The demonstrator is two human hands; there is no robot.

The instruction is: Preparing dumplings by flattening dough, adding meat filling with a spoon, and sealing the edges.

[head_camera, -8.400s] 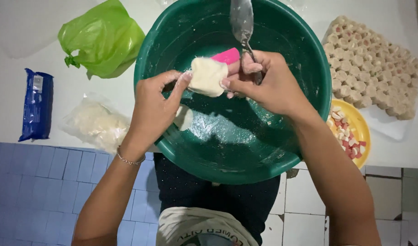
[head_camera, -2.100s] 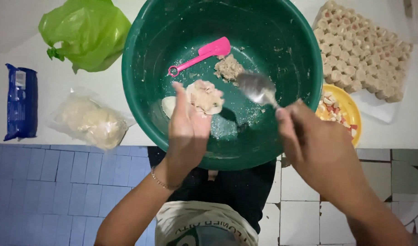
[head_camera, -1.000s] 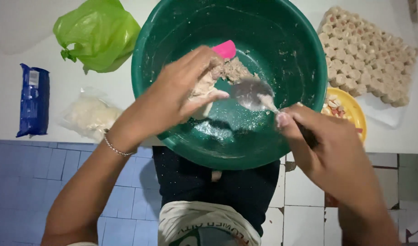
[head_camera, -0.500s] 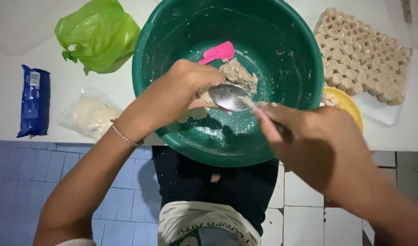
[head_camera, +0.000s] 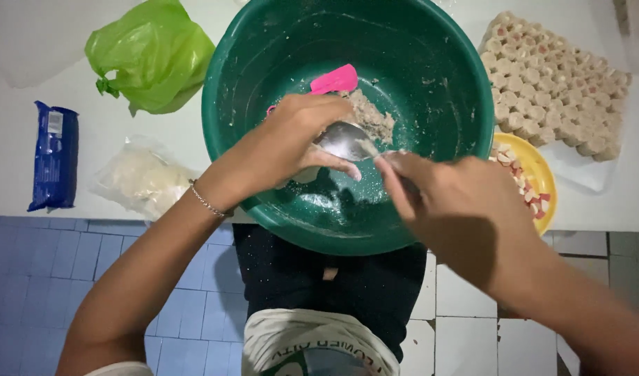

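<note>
Now left hand point(head_camera: 292, 143) cupped by spoon point(head_camera: 344, 139), right hand point(head_camera: 459, 202) gripping handle.

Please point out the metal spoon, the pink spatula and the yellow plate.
metal spoon point(head_camera: 342, 139), head view, on its bowl.
pink spatula point(head_camera: 333, 79), head view, on its blade.
yellow plate point(head_camera: 540, 169), head view, on its bare rim.

A dark green bowl point(head_camera: 431, 56) is holding what looks like beige paste point(head_camera: 372, 118) and a pink scraper point(head_camera: 335, 79); the silver spoon point(head_camera: 342, 139) is gleaming beside a lime-green bag point(head_camera: 152, 56), a blue packet point(head_camera: 53, 154) and a yellow plate point(head_camera: 542, 170)
</note>
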